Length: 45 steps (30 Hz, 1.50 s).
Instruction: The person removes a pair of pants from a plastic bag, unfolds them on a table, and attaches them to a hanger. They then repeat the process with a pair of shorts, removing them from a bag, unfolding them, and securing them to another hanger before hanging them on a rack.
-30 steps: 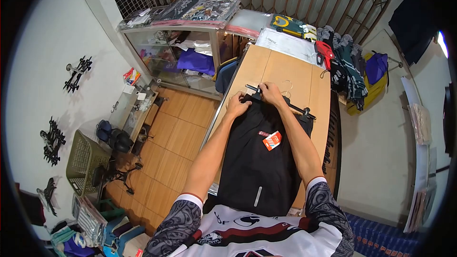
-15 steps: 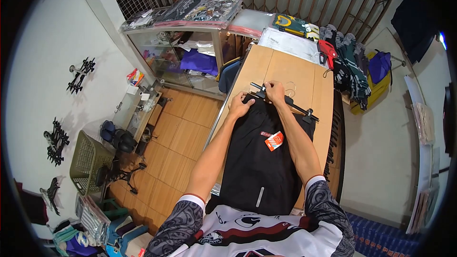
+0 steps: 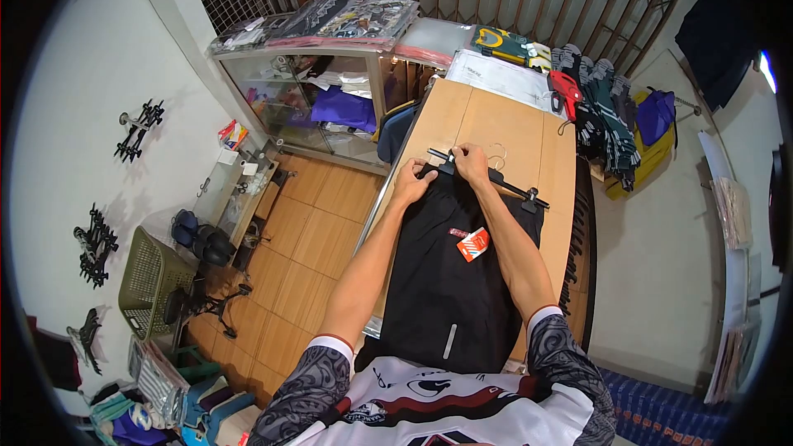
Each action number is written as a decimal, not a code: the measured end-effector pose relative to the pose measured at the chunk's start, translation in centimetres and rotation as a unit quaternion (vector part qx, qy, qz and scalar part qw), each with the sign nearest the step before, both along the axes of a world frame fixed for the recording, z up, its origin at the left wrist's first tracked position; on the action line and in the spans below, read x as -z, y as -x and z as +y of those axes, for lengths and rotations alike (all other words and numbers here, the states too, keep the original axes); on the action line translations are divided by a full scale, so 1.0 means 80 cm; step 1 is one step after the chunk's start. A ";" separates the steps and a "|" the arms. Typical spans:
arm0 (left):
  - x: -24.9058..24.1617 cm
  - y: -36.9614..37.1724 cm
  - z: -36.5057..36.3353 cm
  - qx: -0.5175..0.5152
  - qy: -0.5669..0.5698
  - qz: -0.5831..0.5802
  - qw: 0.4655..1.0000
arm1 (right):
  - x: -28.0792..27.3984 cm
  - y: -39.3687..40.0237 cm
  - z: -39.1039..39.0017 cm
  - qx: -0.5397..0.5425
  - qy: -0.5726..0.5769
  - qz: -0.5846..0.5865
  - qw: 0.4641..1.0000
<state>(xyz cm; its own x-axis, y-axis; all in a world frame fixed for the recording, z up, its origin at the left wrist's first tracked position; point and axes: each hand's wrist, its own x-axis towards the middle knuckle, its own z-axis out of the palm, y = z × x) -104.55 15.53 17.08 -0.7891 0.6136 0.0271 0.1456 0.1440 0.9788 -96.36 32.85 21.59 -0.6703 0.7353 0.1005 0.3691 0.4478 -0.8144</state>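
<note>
A pair of black pants [image 3: 442, 281] lies on the wooden tabletop, waistband toward the far side. An orange-and-white tag [image 3: 472, 244] hangs on its front, and a short grey strip shows lower down. My left hand [image 3: 410, 182] is closed on the left corner of the waistband. Across the waistband runs a black clip hanger [image 3: 513, 188] with a metal hook. My right hand [image 3: 472, 164] pinches the hanger's left clip, close to my left fingers. At the right end, the other clip [image 3: 531, 200] sits on the waistband's right corner. My fingers partly hide the left clip.
Beyond the pants, the table [image 3: 496, 120] holds white paper sheets [image 3: 500, 78] and a red-and-black tool [image 3: 565, 95]. Dark garments [image 3: 611, 124] hang off its right side. A glass cabinet [image 3: 306, 99] stands at the far left, with a green basket [image 3: 153, 281] on the left.
Both hands keep nearly the same places at the left clip and waistband corner. My right hand and the hanger's left end have shifted slightly left; the pants lie as before.
</note>
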 end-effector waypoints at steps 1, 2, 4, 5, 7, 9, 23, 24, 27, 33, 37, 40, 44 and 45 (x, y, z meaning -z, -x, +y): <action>-0.001 -0.001 -0.001 -0.006 0.005 0.004 1.000 | -0.001 0.001 -0.003 0.002 -0.003 0.001 1.000; -0.002 -0.002 -0.001 -0.012 0.010 0.008 1.000 | -0.002 0.001 -0.005 0.003 -0.001 0.002 1.000; -0.007 -0.005 -0.001 -0.026 0.034 0.022 0.999 | -0.004 0.000 -0.009 0.006 0.003 0.002 1.000; -0.012 -0.007 -0.001 -0.034 0.046 0.028 0.998 | -0.004 0.000 -0.010 0.006 -0.004 0.005 1.000; -0.019 -0.009 -0.003 -0.028 0.033 0.022 0.999 | -0.005 -0.002 -0.016 0.006 -0.017 0.013 1.000; -0.025 -0.011 -0.007 -0.018 0.015 0.001 1.000 | -0.009 -0.005 -0.020 0.000 -0.013 0.011 1.000; -0.012 -0.005 -0.013 0.005 -0.063 0.011 0.998 | 0.001 -0.025 -0.049 -0.087 -0.092 0.061 0.990; -0.023 -0.006 -0.018 0.010 0.022 0.055 0.998 | -0.007 -0.035 -0.055 -0.089 -0.103 0.086 0.987; -0.023 -0.009 -0.018 0.004 0.023 0.102 0.995 | -0.026 -0.088 -0.063 -0.058 -0.203 0.104 0.972; 0.003 0.001 -0.015 -0.022 0.061 0.195 0.979 | -0.037 -0.233 -0.038 0.235 -0.269 0.000 0.934; -0.012 -0.011 -0.015 -0.020 0.078 0.217 0.973 | -0.027 -0.291 -0.008 0.249 -0.088 -0.108 0.958; -0.021 -0.013 -0.012 -0.021 0.123 0.239 0.963 | -0.032 -0.303 0.015 0.213 -0.009 -0.145 0.966; -0.032 -0.034 0.004 -0.081 0.170 0.415 0.890 | -0.018 -0.300 0.035 0.185 0.054 -0.122 0.974; -0.038 -0.041 0.014 -0.041 0.147 0.430 0.890 | -0.011 -0.298 0.037 0.186 0.065 -0.106 0.975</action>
